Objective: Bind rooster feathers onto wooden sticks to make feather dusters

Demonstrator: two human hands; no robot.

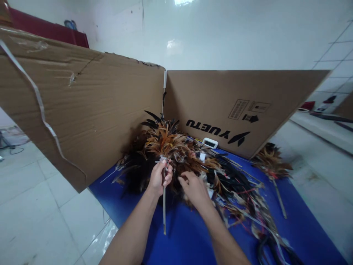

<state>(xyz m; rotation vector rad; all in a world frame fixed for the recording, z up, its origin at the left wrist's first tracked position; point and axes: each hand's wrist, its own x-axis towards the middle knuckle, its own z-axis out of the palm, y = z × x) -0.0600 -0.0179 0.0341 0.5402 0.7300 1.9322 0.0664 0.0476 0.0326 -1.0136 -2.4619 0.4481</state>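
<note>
- So the feather duster sits right in the left hand: its thin stick runs down through the fist and pokes out below the fingers, while the orange-brown and black feather head fans out just above the knuckles.
- There's a whitish wrap on the stick right at the top of the fingers, where the feathers start.
- Left fingers are curled tight around the stick, properly clamped on it.
- Right hand is just beside the left, fingers bent and a bit apart, tips down in the pile of loose feathers. Can't tell if it's actually pinching one or only touching them.
- Count-wise: one duster held, one more finished duster lying well off past the right fingers, and one big messy feather heap (too many to count).
- All of it lies on a blue mat under both hands.
- Two cardboard panels stand behind the fingers, meeting at a corner; the right one has black lettering printed upside down.
- White tiled floor around it all.
</note>
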